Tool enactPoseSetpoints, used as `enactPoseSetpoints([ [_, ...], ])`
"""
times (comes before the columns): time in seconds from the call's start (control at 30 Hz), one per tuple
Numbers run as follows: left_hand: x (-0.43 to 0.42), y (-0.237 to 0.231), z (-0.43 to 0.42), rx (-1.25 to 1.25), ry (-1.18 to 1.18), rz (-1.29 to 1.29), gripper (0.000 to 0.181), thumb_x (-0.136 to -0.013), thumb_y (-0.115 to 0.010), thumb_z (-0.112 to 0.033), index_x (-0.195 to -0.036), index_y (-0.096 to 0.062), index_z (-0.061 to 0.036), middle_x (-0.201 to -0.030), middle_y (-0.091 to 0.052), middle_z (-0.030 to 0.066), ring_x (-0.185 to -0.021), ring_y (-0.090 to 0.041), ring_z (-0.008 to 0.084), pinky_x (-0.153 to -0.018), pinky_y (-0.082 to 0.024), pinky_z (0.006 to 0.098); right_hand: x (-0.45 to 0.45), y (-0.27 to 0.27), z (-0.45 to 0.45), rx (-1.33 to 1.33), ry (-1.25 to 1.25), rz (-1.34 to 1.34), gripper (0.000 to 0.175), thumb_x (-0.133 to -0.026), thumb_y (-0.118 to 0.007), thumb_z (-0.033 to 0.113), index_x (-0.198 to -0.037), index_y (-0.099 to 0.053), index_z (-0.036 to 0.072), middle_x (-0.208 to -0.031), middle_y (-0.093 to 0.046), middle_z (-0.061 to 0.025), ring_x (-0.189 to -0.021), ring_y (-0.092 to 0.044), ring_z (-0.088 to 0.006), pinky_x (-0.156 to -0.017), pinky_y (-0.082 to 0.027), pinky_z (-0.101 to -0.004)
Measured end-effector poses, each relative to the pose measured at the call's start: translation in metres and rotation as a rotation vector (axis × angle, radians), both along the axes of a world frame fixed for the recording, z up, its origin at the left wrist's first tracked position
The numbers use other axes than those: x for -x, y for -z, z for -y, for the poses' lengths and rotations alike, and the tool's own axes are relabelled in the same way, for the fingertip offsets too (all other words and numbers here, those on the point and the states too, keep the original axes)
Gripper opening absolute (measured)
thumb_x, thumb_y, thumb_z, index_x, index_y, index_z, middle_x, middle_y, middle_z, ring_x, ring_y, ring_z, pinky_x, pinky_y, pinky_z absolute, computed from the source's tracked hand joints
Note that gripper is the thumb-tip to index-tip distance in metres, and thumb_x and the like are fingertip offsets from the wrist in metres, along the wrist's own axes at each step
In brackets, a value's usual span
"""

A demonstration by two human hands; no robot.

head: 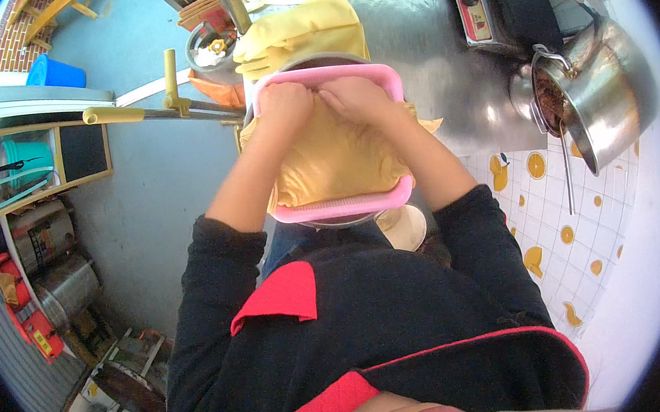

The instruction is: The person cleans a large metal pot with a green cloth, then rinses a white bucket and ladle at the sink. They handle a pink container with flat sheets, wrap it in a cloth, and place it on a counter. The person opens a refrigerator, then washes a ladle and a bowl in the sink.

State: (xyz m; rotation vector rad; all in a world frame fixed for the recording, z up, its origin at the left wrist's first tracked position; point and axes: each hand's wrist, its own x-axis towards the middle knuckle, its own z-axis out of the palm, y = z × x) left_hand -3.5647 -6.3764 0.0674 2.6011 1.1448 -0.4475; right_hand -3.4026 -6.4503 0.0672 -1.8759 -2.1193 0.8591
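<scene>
A pink plastic basket (345, 207) rests over a round metal basin (325, 59) in front of me. A yellow-brown cloth (340, 160) lies in the basket, and its edges hang over the sides. Both hands are at the basket's far end, close together. My left hand (355, 97) has its fingers curled on the cloth, with the fingertips partly hidden. My right hand (287, 104) is closed in a fist at the cloth's far left edge; what lies under its fingers is hidden.
Yellow rubber gloves (307, 29) lie beyond the basin on a steel table (430, 71). A gas stove (471, 4) stands at the back right. A large steel pot (611, 95) with dark contents is at the right. Metal rails with yellow ends (112, 115) jut out at left.
</scene>
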Motion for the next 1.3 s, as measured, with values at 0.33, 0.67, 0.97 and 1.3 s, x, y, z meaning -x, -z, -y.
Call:
enactPoseSetpoints([
  [0.33,0.006,0.0,0.01,-0.117,0.114,-0.001,0.026,-0.086,-0.053,-0.021,-0.083,-0.078,-0.0109,-0.085,-0.073,0.0142,-0.081,-0.071,0.0291,-0.075,-0.056,0.042,0.023,0.0,-0.02,0.393,-0.032,0.209,0.041,-0.096,-0.041,0.03,-0.104,-0.074,0.007,-0.11,-0.069,-0.018,-0.103,-0.065,-0.0344,-0.094,-0.048,-0.0444],
  [0.67,0.02,-0.03,0.033,-0.119,-0.022,0.496,0.023,-0.087,-0.056,-0.018,-0.1,-0.07,-0.0045,-0.101,-0.069,0.0144,-0.097,-0.065,0.033,-0.082,-0.053,0.0454,-0.059,-0.002,0.092,-0.489,0.628,-0.162,0.037,-0.093,-0.06,0.021,-0.124,-0.06,0.001,-0.122,-0.063,-0.0191,-0.114,-0.058,-0.0332,-0.101,-0.043,-0.0417],
  [0.97,-0.055,-0.058,0.193,0.16,0.43,0.666,0.038,-0.079,-0.071,-0.03,-0.111,-0.059,-0.0121,-0.089,-0.062,0.0098,-0.087,-0.062,0.0279,-0.074,-0.051,0.0397,-0.141,0.029,0.152,0.242,0.511,-0.593,0.034,-0.093,-0.065,0.033,-0.104,-0.068,0.001,-0.09,-0.064,0.0007,-0.084,-0.056,-0.0091,-0.076,-0.047,-0.0277],
  [1.3,-0.093,-0.025,0.212,0.03,0.643,0.425,0.021,-0.078,-0.063,-0.017,-0.095,-0.061,-0.0047,-0.086,-0.062,0.0097,-0.086,-0.059,0.0263,-0.074,-0.049,0.0381,-0.216,-0.059,0.114,0.466,0.085,-0.15,0.034,-0.091,-0.066,0.033,-0.079,-0.063,0.002,-0.067,-0.055,0.0036,-0.064,-0.048,-0.0078,-0.056,-0.041,-0.0312],
])
